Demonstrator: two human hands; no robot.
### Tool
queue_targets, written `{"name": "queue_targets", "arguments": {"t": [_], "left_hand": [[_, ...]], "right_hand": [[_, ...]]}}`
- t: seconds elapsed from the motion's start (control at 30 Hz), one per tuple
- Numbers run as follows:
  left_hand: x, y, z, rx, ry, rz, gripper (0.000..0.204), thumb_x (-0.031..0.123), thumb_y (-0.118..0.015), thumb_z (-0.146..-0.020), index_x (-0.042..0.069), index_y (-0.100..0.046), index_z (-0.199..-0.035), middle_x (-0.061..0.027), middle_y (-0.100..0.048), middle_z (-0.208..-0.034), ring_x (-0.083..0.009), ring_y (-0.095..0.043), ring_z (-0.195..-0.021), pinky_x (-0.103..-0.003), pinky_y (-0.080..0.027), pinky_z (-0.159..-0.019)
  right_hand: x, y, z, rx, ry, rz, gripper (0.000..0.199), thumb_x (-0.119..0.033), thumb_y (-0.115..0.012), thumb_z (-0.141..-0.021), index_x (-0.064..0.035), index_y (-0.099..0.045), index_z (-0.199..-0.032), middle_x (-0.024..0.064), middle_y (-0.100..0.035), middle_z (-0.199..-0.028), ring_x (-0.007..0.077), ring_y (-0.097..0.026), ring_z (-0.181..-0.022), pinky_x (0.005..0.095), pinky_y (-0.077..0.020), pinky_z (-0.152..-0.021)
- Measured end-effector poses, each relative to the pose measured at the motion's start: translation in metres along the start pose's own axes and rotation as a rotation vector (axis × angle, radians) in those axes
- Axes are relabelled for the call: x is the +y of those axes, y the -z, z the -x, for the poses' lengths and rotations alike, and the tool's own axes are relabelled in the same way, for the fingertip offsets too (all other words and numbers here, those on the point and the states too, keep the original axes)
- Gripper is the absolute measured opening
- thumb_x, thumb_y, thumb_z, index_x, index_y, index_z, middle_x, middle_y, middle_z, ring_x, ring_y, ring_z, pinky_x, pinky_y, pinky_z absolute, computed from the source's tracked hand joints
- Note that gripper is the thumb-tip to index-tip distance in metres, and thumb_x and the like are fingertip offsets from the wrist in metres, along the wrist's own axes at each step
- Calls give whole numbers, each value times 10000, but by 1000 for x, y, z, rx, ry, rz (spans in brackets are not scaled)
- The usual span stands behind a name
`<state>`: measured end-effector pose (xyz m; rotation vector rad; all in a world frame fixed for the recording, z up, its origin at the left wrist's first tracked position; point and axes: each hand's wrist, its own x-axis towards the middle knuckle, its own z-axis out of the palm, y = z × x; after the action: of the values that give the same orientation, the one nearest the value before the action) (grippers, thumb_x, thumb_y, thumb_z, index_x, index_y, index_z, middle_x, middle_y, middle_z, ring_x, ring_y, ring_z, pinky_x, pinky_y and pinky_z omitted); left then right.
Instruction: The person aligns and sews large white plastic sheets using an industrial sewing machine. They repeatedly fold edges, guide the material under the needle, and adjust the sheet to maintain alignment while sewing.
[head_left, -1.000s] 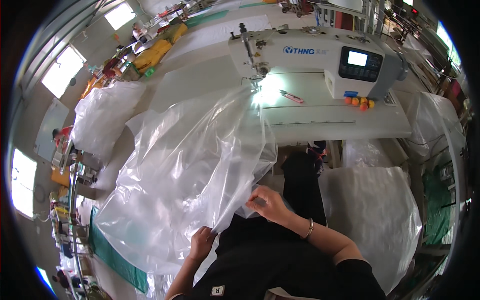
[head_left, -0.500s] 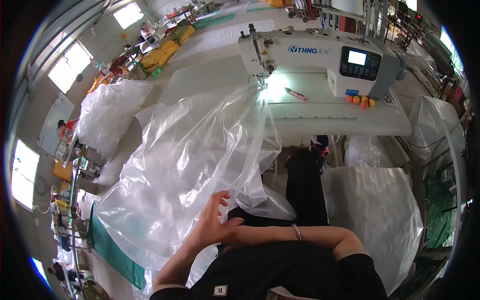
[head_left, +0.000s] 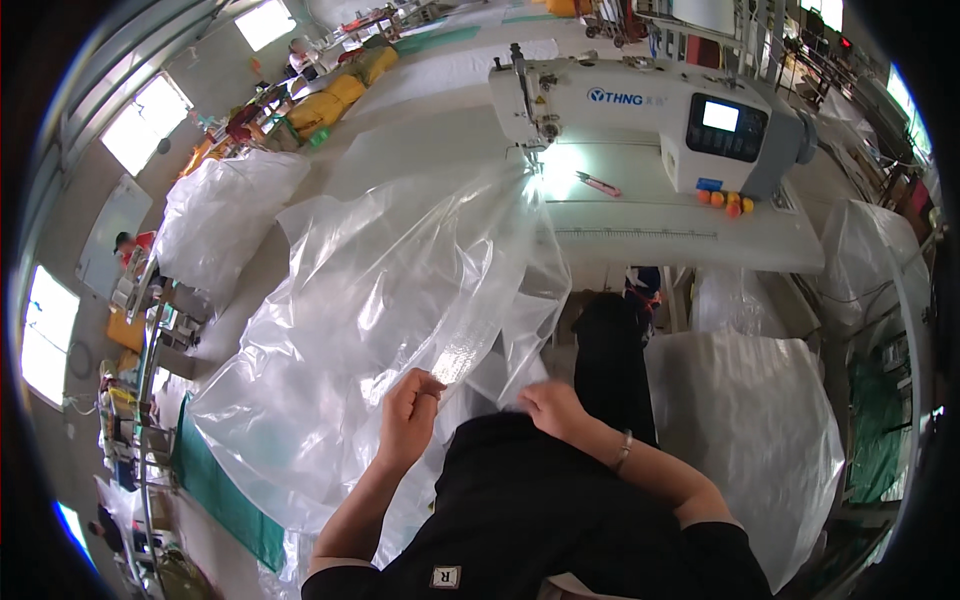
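A large clear plastic sheet (head_left: 340,310) runs from under the needle end of a white sewing machine (head_left: 610,125) down over my lap and off to the left. Its near edge is pinched by my left hand (head_left: 408,415), fingers closed just above my lap. To the right, my right hand (head_left: 556,408) is closed as well, at the sheet's lower right edge; its fingertips are slightly blurred and seem to grip the plastic. Taut folds in the sheet gather toward the lit needle area.
On the machine table (head_left: 680,250) lie a pink snips-like tool (head_left: 599,184) and several small orange and yellow balls (head_left: 727,203). Stacked plastic sheeting (head_left: 740,430) stands at my right. A bulky plastic bundle (head_left: 225,215) sits far left, beyond a green sheet (head_left: 220,490). Other people are in the background.
My right arm, which lay across my body by the left wrist, has swung out to the right. My left hand has gone from spread fingers to closed on the plastic edge.
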<state>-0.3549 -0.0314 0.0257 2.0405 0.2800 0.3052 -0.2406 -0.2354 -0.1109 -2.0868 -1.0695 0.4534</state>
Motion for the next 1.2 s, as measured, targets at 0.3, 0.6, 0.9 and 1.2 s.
{"name": "queue_targets", "arguments": {"t": [0.3, 0.6, 0.9, 1.2], "left_hand": [[22, -26, 9, -91, 35, 48, 105, 52, -600, -912, -31, -638, -964, -18, -601, -725, -50, -535, -669, -223, -446, -607], [12, -35, 14, -231, 53, 81, 157, 44, -512, -954, -36, -623, -1032, -43, -626, -715, -90, -585, -608, -240, -481, -569], [29, -29, 13, -326, 128, 90, 233, 122, -515, -958, -48, -611, -1086, -69, -647, -747, -90, -610, -669, -246, -495, -613], [52, -17, -2, -321, -339, -421, 118, 58, -563, -874, -11, -613, -955, -86, -636, -747, -195, -643, -640, -296, -497, -568]], "right_hand": [[-74, 34, 53, -107, 274, -280, 501, -141, -658, -857, -143, -500, -1332, 76, -643, -817, 236, -636, -667, 336, -513, -643], [-90, 44, 42, -221, 658, -280, 408, -186, -525, -929, -246, -493, -1331, 135, -623, -815, 314, -628, -685, 374, -521, -621], [-103, 44, 25, -242, 819, -75, 240, -164, -511, -933, -194, -538, -1169, 144, -588, -781, 332, -631, -704, 376, -519, -629], [-46, 82, -52, 734, -58, -1086, 225, -227, -511, -983, -32, -578, -1074, 78, -623, -1062, 128, -604, -909, 320, -493, -722]]}}
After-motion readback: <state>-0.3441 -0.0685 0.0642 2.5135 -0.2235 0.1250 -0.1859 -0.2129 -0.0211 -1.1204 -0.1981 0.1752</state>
